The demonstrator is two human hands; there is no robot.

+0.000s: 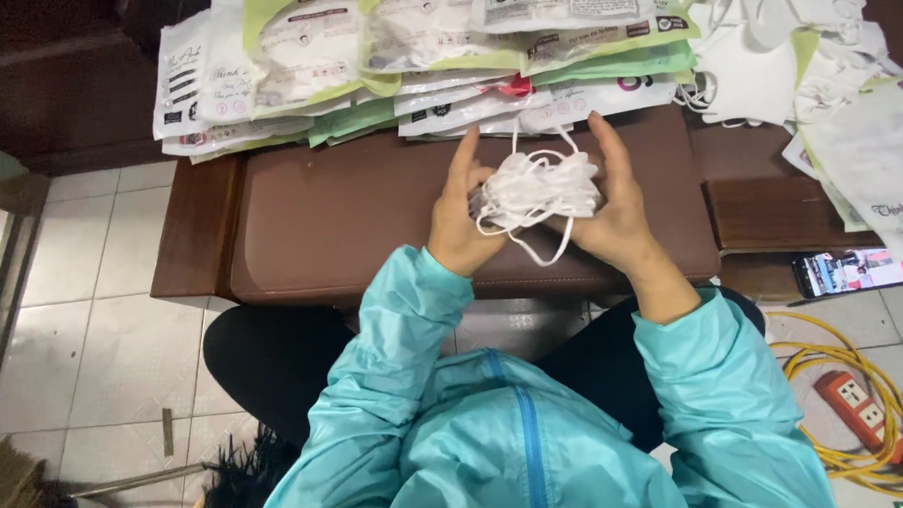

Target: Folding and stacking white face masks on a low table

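Note:
A small stack of white face masks point(537, 189) with loose ear loops is held between both my hands, just above the brown padded bench point(330, 213). My left hand point(458, 219) presses the stack's left side, fingers pointing up. On the other side, my right hand point(613, 206) closes around the stack, its index finger raised. One ear loop hangs down below the masks. Both arms wear teal jacket sleeves.
Piled flat mask packets point(404, 45), white and green, line the bench's far edge. Loose white masks point(765, 53) and paper bags point(868, 149) lie at the right. A phone point(857, 270) rests on a wooden ledge. A yellow cable and orange power strip point(857, 405) lie on the tiled floor.

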